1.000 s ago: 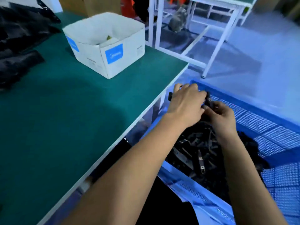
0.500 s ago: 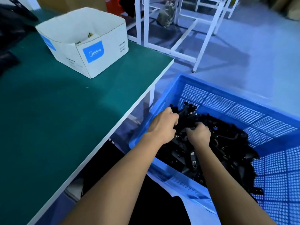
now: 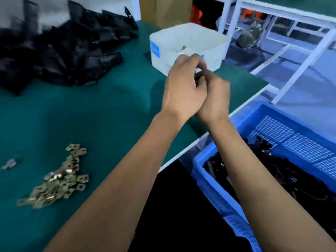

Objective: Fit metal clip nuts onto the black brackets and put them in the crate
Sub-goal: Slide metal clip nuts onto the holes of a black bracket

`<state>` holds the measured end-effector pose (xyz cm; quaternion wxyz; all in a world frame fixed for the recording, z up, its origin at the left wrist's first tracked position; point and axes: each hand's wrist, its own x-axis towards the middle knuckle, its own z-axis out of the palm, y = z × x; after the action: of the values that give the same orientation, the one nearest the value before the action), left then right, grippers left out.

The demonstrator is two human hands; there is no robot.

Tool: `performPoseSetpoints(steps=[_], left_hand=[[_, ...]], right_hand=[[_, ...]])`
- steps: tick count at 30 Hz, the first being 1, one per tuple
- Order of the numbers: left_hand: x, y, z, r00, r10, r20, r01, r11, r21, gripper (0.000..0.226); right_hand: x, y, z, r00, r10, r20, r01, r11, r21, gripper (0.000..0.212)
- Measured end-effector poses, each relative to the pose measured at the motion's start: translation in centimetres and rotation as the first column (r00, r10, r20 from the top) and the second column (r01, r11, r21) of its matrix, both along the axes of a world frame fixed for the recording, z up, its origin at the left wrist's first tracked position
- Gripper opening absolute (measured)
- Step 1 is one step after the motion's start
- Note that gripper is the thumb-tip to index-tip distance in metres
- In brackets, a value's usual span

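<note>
My left hand (image 3: 183, 88) and my right hand (image 3: 214, 99) are raised close together over the green table (image 3: 101, 113), just in front of the white box (image 3: 163, 59). Their fingers are curled and touch each other. Motion blur and a small dark patch between them hide whether anything is held. A pile of brass-coloured metal clip nuts (image 3: 60, 180) lies at the near left of the table. A heap of black brackets (image 3: 60, 51) lies at the far left. The blue crate (image 3: 291, 113) stands low on the right with several black brackets (image 3: 272, 171) inside.
One stray clip nut (image 3: 10, 163) lies left of the pile. A cardboard box (image 3: 163, 10) stands behind the white box. A white metal table frame (image 3: 309, 57) stands on the floor at the far right. The table's white edge runs diagonally beside the crate.
Both hands have risen out of the blue crate and moved up and left over the table. The view has swung left, bringing the clip nuts and bracket heap into sight.
</note>
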<state>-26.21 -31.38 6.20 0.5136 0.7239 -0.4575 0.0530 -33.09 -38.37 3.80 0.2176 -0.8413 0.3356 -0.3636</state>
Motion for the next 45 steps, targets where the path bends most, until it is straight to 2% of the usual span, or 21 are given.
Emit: performPoseSetpoints(steps=[4, 7, 10, 13, 17, 22, 24, 26, 28, 31, 34, 38, 40, 42, 43, 44, 45], left_hand=[[6.8, 9.3, 0.0, 0.965, 0.261, -0.036, -0.262, 0.965, -0.029, 0.023], [11.1, 17.4, -0.4, 0.873, 0.483, -0.060, -0.485, 0.874, -0.014, 0.024], [14.3, 24.9, -1.2, 0.759, 0.640, -0.115, -0.646, 0.763, -0.014, 0.025], [16.8, 30.9, -2.3, 0.624, 0.759, -0.187, -0.774, 0.634, -0.011, 0.025], [19.1, 34.9, -3.8, 0.457, 0.841, -0.291, -0.886, 0.459, -0.063, 0.020], [20.7, 35.5, -4.3, 0.395, 0.835, -0.383, -0.918, 0.379, -0.120, 0.010], [20.9, 35.4, -4.4, 0.401, 0.833, -0.382, -0.915, 0.385, -0.122, 0.008], [21.1, 35.6, -4.5, 0.403, 0.834, -0.377, -0.914, 0.386, -0.122, 0.008], [21.2, 35.7, -4.7, 0.400, 0.833, -0.383, -0.915, 0.385, -0.118, 0.008], [21.5, 35.8, -4.8, 0.398, 0.826, -0.399, -0.915, 0.388, -0.110, 0.008], [21.5, 35.7, -5.0, 0.415, 0.816, -0.403, -0.903, 0.422, -0.077, 0.008], [21.1, 35.2, -4.9, 0.493, 0.768, -0.409, -0.848, 0.529, -0.028, 0.008], [21.1, 34.7, -4.8, 0.550, 0.646, -0.529, -0.776, 0.629, -0.039, 0.006], [20.9, 34.1, -4.6, 0.573, 0.367, -0.733, -0.648, 0.751, -0.130, 0.014], [20.7, 33.8, -4.4, 0.544, 0.200, -0.815, -0.566, 0.804, -0.181, 0.025], [20.4, 33.6, -4.2, 0.505, 0.056, -0.862, -0.475, 0.851, -0.222, 0.037], [20.0, 33.3, -4.0, 0.475, -0.060, -0.878, -0.378, 0.887, -0.265, 0.046]], right_hand=[[8.6, 7.5, 0.8, 0.947, 0.320, -0.030, -0.317, 0.945, 0.082, 0.021], [14.2, 14.1, 0.8, 0.826, 0.556, -0.090, -0.552, 0.831, 0.069, 0.025], [18.8, 19.4, 0.6, 0.695, 0.684, -0.221, -0.687, 0.723, 0.077, 0.022], [22.7, 23.9, -0.1, 0.599, 0.716, -0.360, -0.756, 0.653, 0.041, 0.039], [27.4, 28.0, -1.1, 0.659, 0.608, -0.442, -0.701, 0.710, -0.068, 0.059], [33.9, 29.3, -1.0, 0.668, 0.557, -0.494, -0.625, 0.780, 0.034, 0.098], [36.0, 28.9, -0.3, 0.650, 0.553, -0.521, -0.585, 0.802, 0.121, 0.107], [37.4, 29.0, 0.2, 0.624, 0.570, -0.535, -0.561, 0.803, 0.201, 0.103], [38.1, 28.8, 0.1, 0.642, 0.598, -0.480, -0.549, 0.795, 0.257, 0.080], [37.9, 27.9, -0.4, 0.736, 0.639, -0.223, -0.522, 0.746, 0.414, 0.044], [36.1, 26.5, -0.8, 0.813, 0.581, -0.023, -0.469, 0.678, 0.566, 0.011], [31.7, 24.6, -1.3, 0.780, 0.620, 0.087, -0.549, 0.611, 0.570, 0.015], [29.3, 24.0, -1.1, 0.729, 0.656, 0.197, -0.646, 0.564, 0.514, 0.016], [27.0, 23.8, -0.4, 0.620, 0.703, 0.349, -0.768, 0.452, 0.454, 0.018], [26.0, 23.9, -0.2, 0.562, 0.702, 0.437, -0.807, 0.349, 0.476, 0.019], [25.1, 24.2, 0.1, 0.519, 0.673, 0.527, -0.814, 0.201, 0.545, 0.018], [24.2, 24.5, 0.3, 0.491, 0.619, 0.613, -0.784, 0.008, 0.620, 0.016]])
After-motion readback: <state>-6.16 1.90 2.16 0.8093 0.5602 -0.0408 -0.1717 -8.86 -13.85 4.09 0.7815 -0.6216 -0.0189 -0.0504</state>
